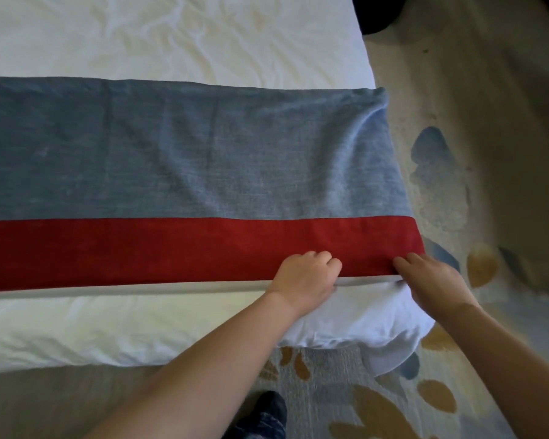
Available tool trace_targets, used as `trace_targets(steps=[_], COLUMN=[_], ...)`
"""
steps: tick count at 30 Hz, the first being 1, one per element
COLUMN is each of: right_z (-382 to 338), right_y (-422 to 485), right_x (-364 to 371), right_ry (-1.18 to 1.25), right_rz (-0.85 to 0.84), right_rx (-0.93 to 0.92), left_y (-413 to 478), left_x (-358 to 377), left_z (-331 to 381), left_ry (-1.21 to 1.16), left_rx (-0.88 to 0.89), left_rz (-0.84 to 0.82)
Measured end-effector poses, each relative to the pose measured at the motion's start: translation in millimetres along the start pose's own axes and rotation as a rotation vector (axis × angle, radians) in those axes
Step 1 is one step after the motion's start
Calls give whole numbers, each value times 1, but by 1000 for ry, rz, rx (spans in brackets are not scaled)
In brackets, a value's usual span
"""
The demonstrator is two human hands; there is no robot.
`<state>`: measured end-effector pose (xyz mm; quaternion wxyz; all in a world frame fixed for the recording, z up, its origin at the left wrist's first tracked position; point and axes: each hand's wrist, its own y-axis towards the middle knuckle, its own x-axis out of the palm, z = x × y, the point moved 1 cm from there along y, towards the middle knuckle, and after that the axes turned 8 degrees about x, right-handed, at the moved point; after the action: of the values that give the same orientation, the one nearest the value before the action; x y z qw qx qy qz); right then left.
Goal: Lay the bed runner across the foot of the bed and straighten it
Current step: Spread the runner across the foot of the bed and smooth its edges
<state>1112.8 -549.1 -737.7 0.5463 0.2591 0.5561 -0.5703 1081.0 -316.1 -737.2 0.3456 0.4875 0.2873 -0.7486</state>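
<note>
The bed runner (178, 160) lies flat across the white bed (178, 36), a wide blue-grey band with a red band along its near side and a thin grey hem. My left hand (305, 278) is curled on the red band's near edge, fingers pinching the hem. At the runner's right end, near the bed's corner, my right hand (431, 280) grips the same near edge with fingers bent over it. A few soft folds show in the blue part close to the right end.
The white duvet corner (355, 324) bulges over the foot of the bed below my hands. A patterned carpet (476, 217) with blue and ochre shapes covers the floor at right and below. My dark-socked foot (263, 413) stands near the bed. A dark object (377, 14) sits at top right.
</note>
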Motion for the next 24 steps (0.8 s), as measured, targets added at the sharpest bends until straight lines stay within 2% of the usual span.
trace_targets(steps=[5, 8, 11, 13, 18, 24], right_z=[9, 5, 12, 16, 8, 4], right_y=[-22, -17, -10, -5, 35, 83], right_x=[20, 21, 6, -6, -39, -63], right_ry=[82, 169, 164, 163, 184, 186], right_rz=[-46, -25, -50, -13, 97, 124], right_rx=[166, 173, 48, 13, 59, 113], left_y=[22, 22, 28, 36, 76, 115], left_x=[5, 6, 1, -5, -30, -59], left_z=[20, 15, 11, 7, -20, -57], left_ry=[-23, -17, -2, 17, 2, 57], left_rx=[110, 132, 194, 169, -1, 1], left_rz=[-93, -92, -59, -3, 197, 268])
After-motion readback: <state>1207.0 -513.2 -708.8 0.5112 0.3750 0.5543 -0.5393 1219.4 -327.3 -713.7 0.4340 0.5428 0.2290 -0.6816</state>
